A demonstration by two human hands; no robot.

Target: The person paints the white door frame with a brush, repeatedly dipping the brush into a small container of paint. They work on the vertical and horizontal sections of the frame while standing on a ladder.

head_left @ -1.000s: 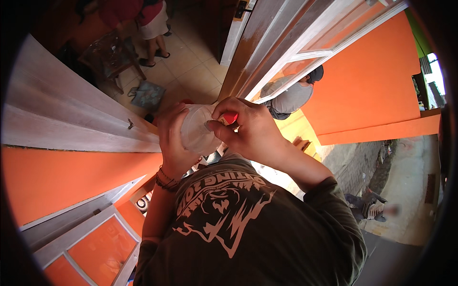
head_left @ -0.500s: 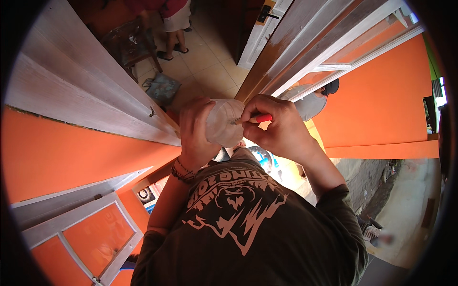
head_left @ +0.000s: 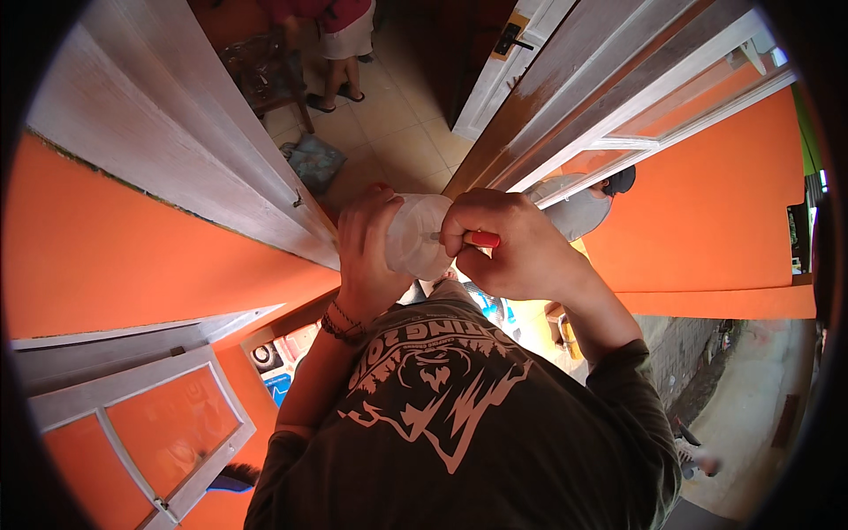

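My left hand is closed around a translucent, whitish plastic cup, holding it in front of my chest. In my right hand is a small paintbrush with a red handle, pinched between thumb and fingers. The brush's grey end points left into the cup's mouth, its tip hard to make out. What lies in the cup is too pale to tell.
A whitish-painted door frame rises on the left, and a partly painted one on the right. Beyond the doorway are a person, a dark wooden chair and a grey bundle. Another person in a cap is behind the right frame.
My view has shifted slightly, so the doorway sits further right. The brush's red handle has dropped a little, with its tip still at the cup. Both hands keep their hold.
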